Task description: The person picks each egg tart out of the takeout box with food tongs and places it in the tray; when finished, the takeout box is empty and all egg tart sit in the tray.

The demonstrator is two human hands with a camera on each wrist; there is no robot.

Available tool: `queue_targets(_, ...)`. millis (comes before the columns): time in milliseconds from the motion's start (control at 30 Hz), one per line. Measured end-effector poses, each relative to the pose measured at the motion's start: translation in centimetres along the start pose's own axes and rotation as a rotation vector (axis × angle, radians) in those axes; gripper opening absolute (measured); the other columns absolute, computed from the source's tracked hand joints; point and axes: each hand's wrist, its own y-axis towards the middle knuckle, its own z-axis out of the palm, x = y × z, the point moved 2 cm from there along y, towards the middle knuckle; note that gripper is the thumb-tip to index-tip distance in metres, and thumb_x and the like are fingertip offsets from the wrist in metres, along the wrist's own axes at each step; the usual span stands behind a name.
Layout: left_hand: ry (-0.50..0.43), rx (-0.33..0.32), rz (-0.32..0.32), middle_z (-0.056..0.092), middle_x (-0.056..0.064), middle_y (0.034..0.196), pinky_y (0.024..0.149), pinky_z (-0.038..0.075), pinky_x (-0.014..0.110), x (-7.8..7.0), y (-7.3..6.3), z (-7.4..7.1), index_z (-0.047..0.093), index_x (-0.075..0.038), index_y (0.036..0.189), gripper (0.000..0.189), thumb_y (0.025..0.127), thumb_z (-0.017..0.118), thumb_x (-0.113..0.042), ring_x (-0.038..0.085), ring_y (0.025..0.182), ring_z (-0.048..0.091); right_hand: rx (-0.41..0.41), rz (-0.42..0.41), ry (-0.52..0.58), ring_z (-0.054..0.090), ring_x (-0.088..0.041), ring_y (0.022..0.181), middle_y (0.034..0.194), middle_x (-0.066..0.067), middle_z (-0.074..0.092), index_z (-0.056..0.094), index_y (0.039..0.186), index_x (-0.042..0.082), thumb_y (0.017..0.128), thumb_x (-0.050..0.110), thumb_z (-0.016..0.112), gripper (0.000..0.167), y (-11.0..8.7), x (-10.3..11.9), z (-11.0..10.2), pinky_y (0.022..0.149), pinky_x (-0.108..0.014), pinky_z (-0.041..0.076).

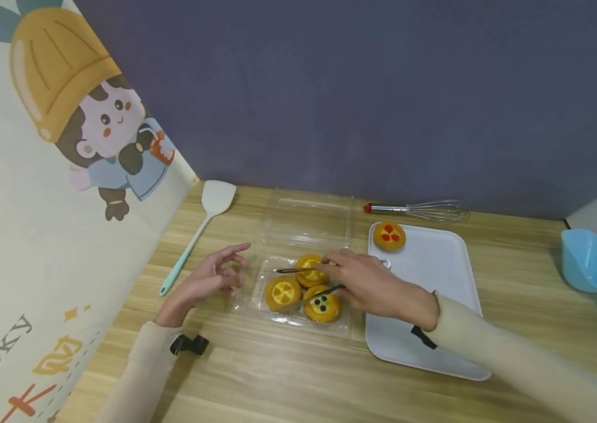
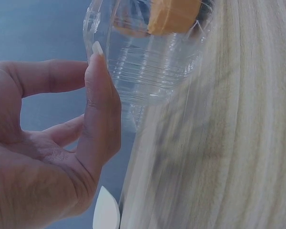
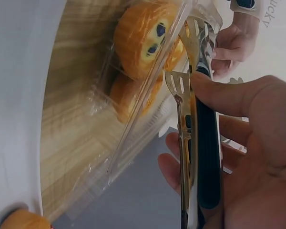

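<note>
head view: i have the right hand (image 1: 369,283) gripping tongs (image 3: 207,157) over three tarts (image 1: 282,293) in the box (image 1: 306,220); left hand (image 1: 210,281), fingers loosely apart, is beside it. if i squeeze hard, a tart could crack.

We see a wood-grain tabletop (image 1: 288,376). On its left lies a white spatula (image 1: 215,201) with a turquoise handle; near the back, a wire whisk (image 1: 409,208); at far right, a light-blue scoop (image 1: 593,264). A dark wall (image 1: 362,100) rises behind. On the pale left wall (image 1: 2,205), we find a yellow-hatted cartoon figure (image 1: 113,129).
</note>
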Motion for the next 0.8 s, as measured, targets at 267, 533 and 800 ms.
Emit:
queue_targets(267, 0.003, -0.002, 0.004, 0.044, 0.031, 0.137, 0.063, 0.064, 0.027, 0.0, 0.1, 0.0, 0.028, -0.006, 0.164, 0.082, 0.09, 0.06, 0.008, 0.012, 0.081, 0.064, 0.011, 0.003, 0.0, 0.064, -0.029, 0.126, 0.137, -0.008, 0.064, 0.064, 0.141, 0.012, 0.094, 0.02, 0.079, 0.051, 1.1, 0.3, 0.9, 0.094, -0.047, 0.064)
queue_targets(533, 0.003, -0.004, 0.009, 0.044, 0.031, 0.138, 0.063, 0.064, 0.028, -0.1, 0.0, 0.0, 0.028, -0.006, 0.164, 0.082, 0.09, 0.061, 0.008, 0.012, 0.082, 0.064, -0.006, 0.027, -0.031, 0.066, -0.028, 0.119, 0.132, -0.008, 0.065, 0.066, 0.14, 0.012, 0.094, 0.023, 0.078, 0.048, 1.6, 0.3, 1.4, 0.086, -0.042, 0.066)
queue_targets(800, -0.004, -0.009, 0.015, 0.044, 0.032, 0.138, 0.062, 0.064, 0.027, -0.1, -0.1, 0.2, 0.029, -0.004, 0.164, 0.082, 0.089, 0.061, 0.009, 0.012, 0.081, 0.064, -0.027, 0.018, -0.094, 0.067, -0.026, 0.114, 0.128, -0.008, 0.064, 0.066, 0.14, 0.011, 0.092, 0.02, 0.079, 0.051, 1.5, 0.5, 2.1, 0.082, -0.04, 0.067)
